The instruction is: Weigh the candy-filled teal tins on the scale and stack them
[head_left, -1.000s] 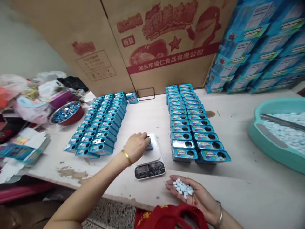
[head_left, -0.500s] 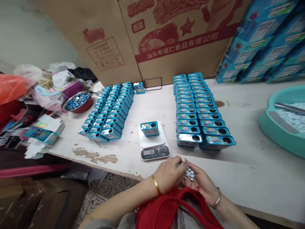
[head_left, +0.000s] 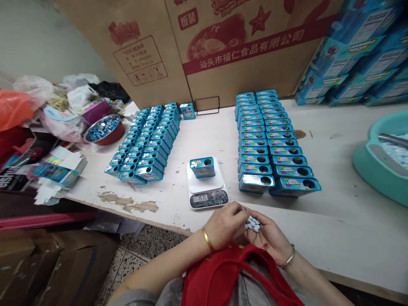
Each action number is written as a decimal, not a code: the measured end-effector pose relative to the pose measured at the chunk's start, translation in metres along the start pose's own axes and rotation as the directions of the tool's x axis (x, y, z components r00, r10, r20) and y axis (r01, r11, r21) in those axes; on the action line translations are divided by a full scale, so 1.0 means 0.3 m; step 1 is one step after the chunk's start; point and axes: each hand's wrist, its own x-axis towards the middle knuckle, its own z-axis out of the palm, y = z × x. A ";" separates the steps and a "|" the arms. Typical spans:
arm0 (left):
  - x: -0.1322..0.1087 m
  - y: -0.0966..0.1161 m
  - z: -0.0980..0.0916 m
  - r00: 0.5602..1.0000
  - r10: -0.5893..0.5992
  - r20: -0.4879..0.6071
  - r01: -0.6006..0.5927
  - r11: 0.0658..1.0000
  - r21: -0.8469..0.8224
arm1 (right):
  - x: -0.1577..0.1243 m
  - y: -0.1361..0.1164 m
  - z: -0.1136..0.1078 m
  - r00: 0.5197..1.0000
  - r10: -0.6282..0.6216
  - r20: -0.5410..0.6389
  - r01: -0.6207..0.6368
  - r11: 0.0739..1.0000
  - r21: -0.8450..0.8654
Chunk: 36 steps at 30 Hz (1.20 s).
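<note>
My right hand (head_left: pixel 269 236) is cupped, palm up, around a small heap of pale blue-white candies (head_left: pixel 254 223). The fingertips of my left hand (head_left: pixel 227 225), which has a gold bangle at the wrist, pinch at that heap; what lies between them is partly hidden. Just beyond the hands stands a white kitchen scale (head_left: pixel 207 185) with a lit display. A blue candy tin (head_left: pixel 202 168) rests upright on its platform, with a dark round opening on the right of its top and a few candies on the left.
Rows of blue tins with dark openings (head_left: pixel 257 159) stand to the right, more tin rows (head_left: pixel 149 172) to the left. A red bowl (head_left: pixel 110 138) holds shiny blue-silver pieces. At far right is a turquoise basin (head_left: pixel 371 168) of candies. A large carton (head_left: pixel 153 91) stands behind.
The scale's display has changed to a different reading. My view has shifted slightly. My left fingers still work at the candies in my right palm.
</note>
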 end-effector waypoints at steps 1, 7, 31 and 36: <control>0.002 -0.008 -0.007 1.000 0.006 -0.020 -0.006 1.000 -0.026 | 0.007 -0.003 0.006 1.000 -0.011 0.003 0.011 1.000 -0.008; 0.015 -0.042 -0.035 0.992 0.068 -0.106 -0.071 0.997 -0.026 | 0.044 -0.007 0.063 0.999 -0.029 0.014 0.029 0.999 -0.020; 0.111 -0.469 -0.498 0.989 -0.006 0.148 0.021 0.995 -0.098 | 0.166 0.030 0.237 0.996 0.076 0.051 -0.067 0.984 -0.162; 0.102 -0.325 -0.475 0.989 0.098 0.112 -0.081 0.985 -0.151 | 0.173 0.016 0.257 0.988 0.058 0.142 -0.041 0.992 -0.123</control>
